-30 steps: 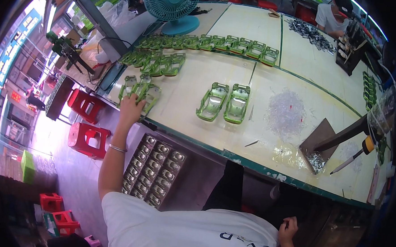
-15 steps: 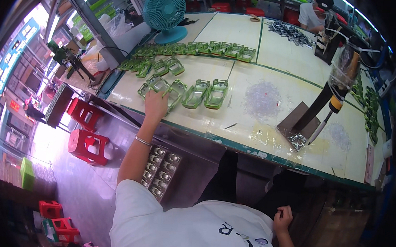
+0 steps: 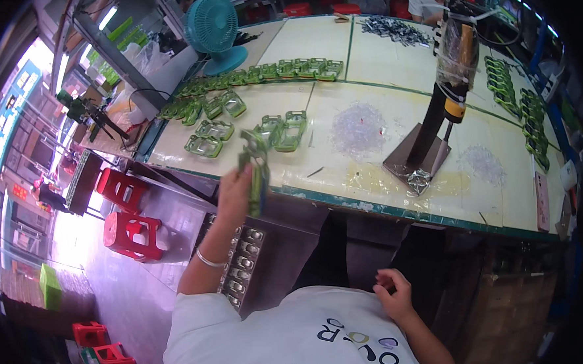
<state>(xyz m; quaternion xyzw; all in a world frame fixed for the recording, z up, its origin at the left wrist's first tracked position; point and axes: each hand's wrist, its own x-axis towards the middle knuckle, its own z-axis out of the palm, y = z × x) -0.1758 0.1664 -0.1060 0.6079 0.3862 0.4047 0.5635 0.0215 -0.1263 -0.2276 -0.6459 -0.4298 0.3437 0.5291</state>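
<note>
My left hand [image 3: 234, 193] is closed on a green plastic shell [image 3: 257, 173], lifted above the table's near edge and seen nearly edge-on, blurred by motion. Whether it is one piece or two pressed together I cannot tell. Just beyond it, similar green shells [image 3: 290, 130] with see-through middles lie on the table. To its left rests another small group of shells [image 3: 204, 145]. My right hand [image 3: 394, 294] hovers close to my body below the table edge, fingers curled, with nothing visible in it.
A black post tool on a metal base [image 3: 417, 155] stands on the table [image 3: 376, 198], between piles of small clear pieces [image 3: 359, 129]. Behind are rows of green shells [image 3: 264, 71], a teal fan [image 3: 213, 33] and dark parts [image 3: 395, 30]. Red stools [image 3: 132, 234] stand at left.
My left hand has picked up a green shell from the table and drawn it toward me. My right hand has risen slightly and shifted left. The view has turned to the right.
</note>
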